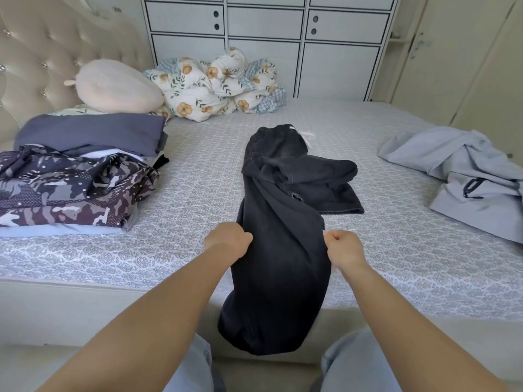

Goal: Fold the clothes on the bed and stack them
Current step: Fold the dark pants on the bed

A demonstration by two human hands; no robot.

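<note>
The bed (175,250) carries a grey patterned sheet. Beyond it stands a white cabinet (266,38), and a tufted headboard (36,52) rises at the left. A floral quilt (220,86) is bunched at the far side, beside a cream pillow (116,86). At the left sits the stack (76,176) of folded clothes, with a camouflage piece in front and a slate-blue one behind. A pale blue garment (464,171) lies crumpled at the right. Black trousers (280,222) stretch down the middle of the bed, one leg folded aside, the other draping over the near edge. The left hand (229,240) pinches that leg's left edge; the right hand (341,246) pinches its right edge.
</note>
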